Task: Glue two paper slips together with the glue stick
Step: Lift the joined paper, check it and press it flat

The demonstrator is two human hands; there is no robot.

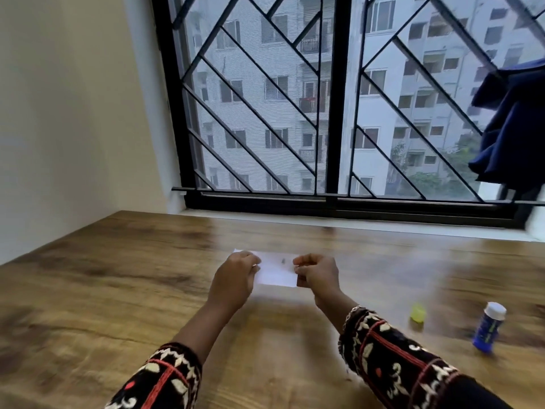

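A white paper slip (275,270) is held just above the wooden table (118,261), near its middle. My left hand (236,276) pinches the slip's left end and my right hand (318,276) pinches its right end. Whether it is one slip or two lying on each other, I cannot tell. The blue glue stick (489,327) stands upright on the table at the right, its white top bare. Its yellow-green cap (418,313) lies on the table to the left of the stick. Both are well away from my hands.
The table ends at a white sill under a barred black window (333,113). A dark blue cloth (513,128) hangs at the window's right side. A plain wall (73,113) borders the table on the left.
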